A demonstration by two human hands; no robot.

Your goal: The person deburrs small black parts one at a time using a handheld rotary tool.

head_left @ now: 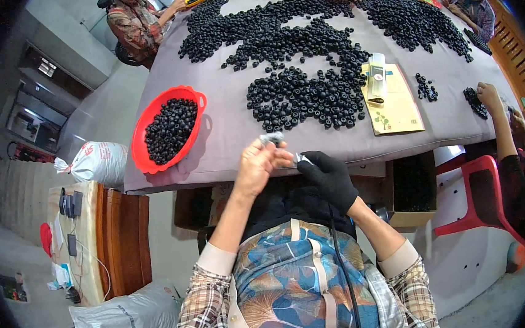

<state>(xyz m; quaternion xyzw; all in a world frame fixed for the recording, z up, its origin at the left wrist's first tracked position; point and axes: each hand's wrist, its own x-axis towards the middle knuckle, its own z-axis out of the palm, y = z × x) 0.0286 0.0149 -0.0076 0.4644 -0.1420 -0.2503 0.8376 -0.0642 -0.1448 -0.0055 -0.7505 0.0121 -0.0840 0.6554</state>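
Note:
My left hand (pixel 257 164) is bare and pinches a small grey ring-shaped part (pixel 272 140) at the near edge of the table. My right hand (pixel 330 176) wears a black glove and grips a small silvery blade-like tool (pixel 303 158) whose tip touches the left hand's fingers. Both hands meet just above the grey-covered table (pixel 223 130). A large heap of small black rings (pixel 306 96) lies just beyond the hands.
A red oval basket (pixel 144 155) of black rings sits at the left table edge. A yellow booklet (pixel 396 101) with a slim box lies right. Other people sit far left, far right and near right. White sacks (pixel 99 161) and a wooden bench stand left.

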